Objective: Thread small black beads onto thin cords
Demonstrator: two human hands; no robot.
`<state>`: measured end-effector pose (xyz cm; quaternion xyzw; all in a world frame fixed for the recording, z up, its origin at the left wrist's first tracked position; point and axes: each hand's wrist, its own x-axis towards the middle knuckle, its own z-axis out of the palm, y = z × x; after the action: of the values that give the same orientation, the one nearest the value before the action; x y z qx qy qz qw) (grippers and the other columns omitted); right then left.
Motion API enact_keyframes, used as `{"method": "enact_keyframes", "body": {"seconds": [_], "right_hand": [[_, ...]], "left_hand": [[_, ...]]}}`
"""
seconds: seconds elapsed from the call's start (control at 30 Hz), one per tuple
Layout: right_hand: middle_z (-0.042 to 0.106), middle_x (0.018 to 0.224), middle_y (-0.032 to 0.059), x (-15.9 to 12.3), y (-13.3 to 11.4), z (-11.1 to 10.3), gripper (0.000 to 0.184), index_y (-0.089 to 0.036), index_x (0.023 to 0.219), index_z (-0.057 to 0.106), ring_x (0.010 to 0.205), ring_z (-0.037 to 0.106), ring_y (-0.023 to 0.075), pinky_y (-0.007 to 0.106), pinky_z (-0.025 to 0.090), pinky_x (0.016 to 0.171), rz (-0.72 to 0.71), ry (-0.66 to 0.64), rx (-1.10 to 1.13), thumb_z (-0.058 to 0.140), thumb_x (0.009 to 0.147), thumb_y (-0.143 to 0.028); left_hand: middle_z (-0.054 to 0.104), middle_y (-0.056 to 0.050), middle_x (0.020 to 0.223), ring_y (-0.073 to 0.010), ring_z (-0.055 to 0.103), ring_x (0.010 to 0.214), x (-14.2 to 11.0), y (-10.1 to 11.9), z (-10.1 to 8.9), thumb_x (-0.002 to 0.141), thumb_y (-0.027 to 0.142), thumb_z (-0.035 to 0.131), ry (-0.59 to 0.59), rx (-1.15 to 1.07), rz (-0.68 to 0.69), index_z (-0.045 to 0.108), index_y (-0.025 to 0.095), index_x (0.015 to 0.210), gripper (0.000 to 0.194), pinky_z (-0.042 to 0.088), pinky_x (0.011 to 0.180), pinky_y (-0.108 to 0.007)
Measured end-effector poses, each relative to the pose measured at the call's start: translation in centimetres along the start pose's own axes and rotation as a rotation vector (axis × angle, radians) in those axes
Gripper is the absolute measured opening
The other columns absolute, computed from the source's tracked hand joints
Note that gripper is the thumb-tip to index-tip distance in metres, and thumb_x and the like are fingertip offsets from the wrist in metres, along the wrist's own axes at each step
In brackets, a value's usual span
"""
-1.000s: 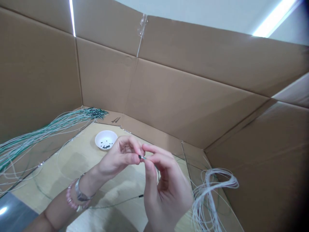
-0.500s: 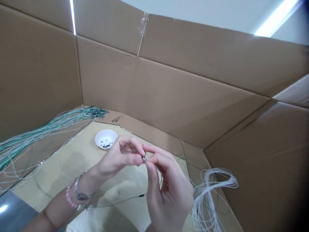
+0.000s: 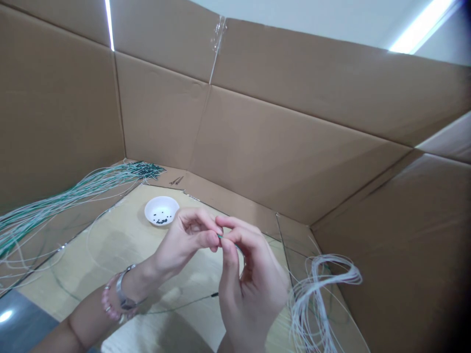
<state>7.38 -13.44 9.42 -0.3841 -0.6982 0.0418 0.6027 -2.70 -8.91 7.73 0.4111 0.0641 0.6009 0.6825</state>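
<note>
Head view: left hand (image 3: pixel 182 240), right hand (image 3: pixel 253 289), fingers (image 3: pixel 206 239) pinching green wire tip (image 3: pixel 220 237), now higher

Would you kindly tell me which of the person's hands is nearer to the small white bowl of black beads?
The left. The left hand is just to the lower right of the white bowl in view, while the right hand lies farther away, beyond the left hand.

Smooth coated wire (image 3: pixel 220 236), matt cardboard walls (image 3: pixel 294 137)
</note>
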Motion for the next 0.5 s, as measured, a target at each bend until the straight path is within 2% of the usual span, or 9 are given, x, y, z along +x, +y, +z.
{"method": "enact_keyframes", "body": {"seconds": [0.1,0.23,0.37,0.5], "right_hand": [[0.065,0.093,0.0014,0.0,0.0,0.4,0.018,-0.019,0.086,0.055,0.09,0.064,0.011,0.022,0.054,0.073,-0.018,0.041,0.023,0.051,0.083,-0.002],[0.066,0.094,0.0008,-0.3,0.0,1.0,0.019,-0.019,0.086,0.055,0.092,0.064,0.0113,0.023,0.054,0.073,-0.018,0.09,0.067,0.051,0.082,-0.001],[0.066,0.096,0.0006,-0.5,-0.2,1.7,0.022,-0.018,0.089,0.056,0.092,0.063,0.0117,0.024,0.054,0.075,-0.031,0.158,0.111,0.051,0.081,0.001],[0.066,0.094,0.0004,-0.4,-0.2,2.0,0.022,-0.017,0.088,0.056,0.089,0.063,0.0111,0.024,0.054,0.074,-0.047,0.189,0.105,0.051,0.08,0.003]], "left_hand": [[0.062,0.005,0.058,-0.002,0.054,0.046,-0.1,-0.1,0.5,0.059,0.026,0.083,0.033,-0.119,-0.014,0.064,0.016,0.059,0.021,0.046,0.049,-0.01],[0.061,0.005,0.056,-0.0019,0.054,0.049,-0.7,0.3,1.2,0.061,0.026,0.082,0.069,-0.269,-0.101,0.059,0.014,0.058,0.026,0.047,0.052,-0.009],[0.059,0.005,0.059,-0.0011,0.053,0.051,-1.3,0.6,1.6,0.064,0.024,0.08,0.123,-0.337,-0.17,0.057,0.013,0.06,0.026,0.046,0.053,-0.008],[0.056,0.005,0.057,-0.0013,0.052,0.051,-1.4,0.5,1.8,0.066,0.025,0.079,0.1,-0.367,-0.177,0.055,0.013,0.058,0.028,0.046,0.053,-0.009]]}}
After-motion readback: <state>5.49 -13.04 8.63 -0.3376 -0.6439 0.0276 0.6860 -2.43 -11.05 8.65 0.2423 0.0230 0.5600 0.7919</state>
